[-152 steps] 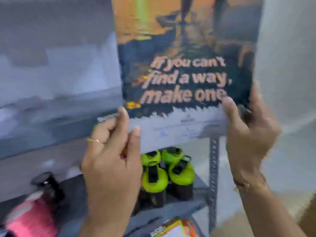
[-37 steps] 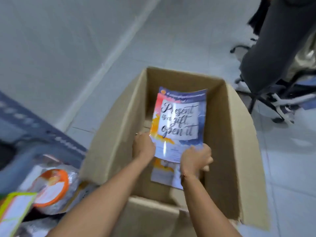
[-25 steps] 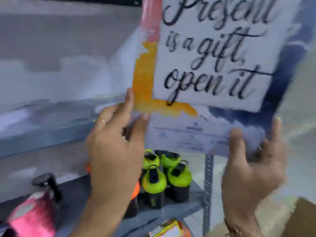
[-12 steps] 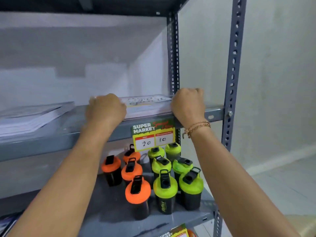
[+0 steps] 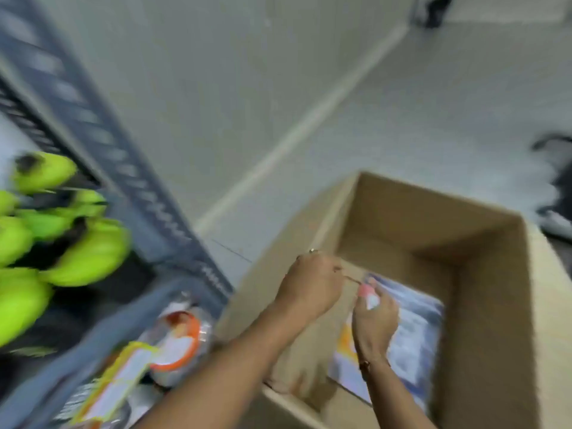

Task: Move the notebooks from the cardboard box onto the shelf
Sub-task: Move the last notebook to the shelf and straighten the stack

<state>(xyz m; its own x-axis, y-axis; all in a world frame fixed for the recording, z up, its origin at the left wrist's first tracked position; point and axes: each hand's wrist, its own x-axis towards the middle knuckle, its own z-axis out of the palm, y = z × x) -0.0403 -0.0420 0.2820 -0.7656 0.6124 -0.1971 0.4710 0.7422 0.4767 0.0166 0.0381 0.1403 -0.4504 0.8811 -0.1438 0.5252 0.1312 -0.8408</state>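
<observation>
**Mia:** Since the picture is blurry, what can you really see?

**Ben:** Both hands are down inside the cardboard box (image 5: 483,274). A notebook (image 5: 414,335) with a blue, white and orange cover lies at the bottom, near the right wall.

**Mia:** Is anything else in the box?

**Ben:** I can't tell. I see brown cardboard beside the notebook. More books may lie under it, but that part is hidden.

**Mia:** What are the hands doing?

**Ben:** The right hand (image 5: 374,317) is over the notebook's top left corner. Its fingers (image 5: 370,300) look curled around something pink and white there, maybe that corner, but it is too blurry to be sure. The left hand (image 5: 309,286) is by the left wall, with fingers bunched together. I can't see anything in them.

**Mia:** How would the notebook feel?

**Ben:** I think light and thin. The cover looks shiny, so it may be slippery and bendy. One hand on each side edge would stop it flopping.

**Mia:** Where does it go?

**Ben:** Onto the grey shelf (image 5: 161,212) on the left. On the part showing stand green bottles (image 5: 89,258), and lower down some packets (image 5: 173,345). No notebook shows there.
</observation>
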